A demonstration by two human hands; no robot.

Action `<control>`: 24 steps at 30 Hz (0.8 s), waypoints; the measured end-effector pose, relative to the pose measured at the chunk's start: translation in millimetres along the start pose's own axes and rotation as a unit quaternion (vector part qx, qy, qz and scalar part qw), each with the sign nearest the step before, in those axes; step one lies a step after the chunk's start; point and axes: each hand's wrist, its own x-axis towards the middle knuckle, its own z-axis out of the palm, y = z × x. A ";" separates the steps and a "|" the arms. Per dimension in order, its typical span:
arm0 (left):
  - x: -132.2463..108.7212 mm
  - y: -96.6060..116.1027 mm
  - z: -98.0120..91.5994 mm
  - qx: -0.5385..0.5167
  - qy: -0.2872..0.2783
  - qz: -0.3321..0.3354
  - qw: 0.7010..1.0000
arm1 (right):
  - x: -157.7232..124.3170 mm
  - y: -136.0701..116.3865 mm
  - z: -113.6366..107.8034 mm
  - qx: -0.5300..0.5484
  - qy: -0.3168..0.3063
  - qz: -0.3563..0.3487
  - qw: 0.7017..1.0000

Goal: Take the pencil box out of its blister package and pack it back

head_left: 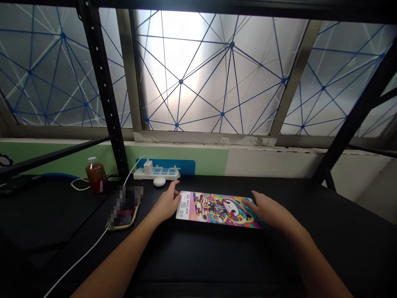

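A flat, colourful pencil box (221, 209) with a cartoon character and a white label end lies crosswise in front of me, on or just over the black table. My left hand (167, 203) is at its label end, fingers curled against the edge and one finger sticking up. At the opposite end, my right hand (266, 209) grips the box, with a digit over the top face. Its other fingers are partly hidden. Whether the box touches the table I cannot tell.
Left of my left arm lies a phone (127, 209) with a white cable. Behind stand a white power strip (156, 173), a small white earbud case (159, 181) and a bottle (96, 176) of brown liquid. Black metal posts (104, 82) rise on both sides before the window.
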 end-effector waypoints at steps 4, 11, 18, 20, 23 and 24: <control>1.8 -0.7 0.2 0.032 0.004 0.046 0.998 | 5.3 24.2 5.4 0.103 0.001 -0.002 0.995; 1.2 11.7 -6.2 0.003 0.029 0.119 0.992 | 1.8 20.2 11.0 0.243 0.150 -0.054 0.957; -6.1 20.3 -11.0 -0.002 -0.059 0.109 0.992 | -21.0 21.1 4.1 0.258 0.180 -0.091 0.945; -7.8 21.1 -11.9 0.013 -0.080 0.109 0.991 | -34.1 23.6 8.0 0.248 0.170 -0.100 0.948; -9.7 20.2 -12.7 0.062 -0.110 0.106 0.986 | -55.3 27.0 19.3 0.218 0.124 -0.113 0.961; -10.4 19.6 -12.6 0.085 -0.119 0.106 0.984 | -61.5 27.3 23.1 0.205 0.102 -0.117 0.966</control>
